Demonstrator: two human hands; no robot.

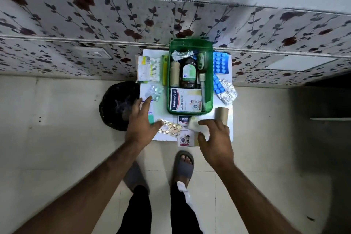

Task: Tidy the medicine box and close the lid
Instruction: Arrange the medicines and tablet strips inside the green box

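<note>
The green translucent box (190,76) sits open at the far middle of the white tabletop (229,119), packed with a brown bottle (188,74), a carton and a roll. The left hand (141,121) is spread flat, fingers apart, beside the crinkly gold strip (170,128); the right hand (214,138) hangs curled and apart over a pale packet (193,123), gripping nothing. Foil lies flat and slippery, so I'd pinch each strip by an edge and slide it in upright along the wall.
</note>
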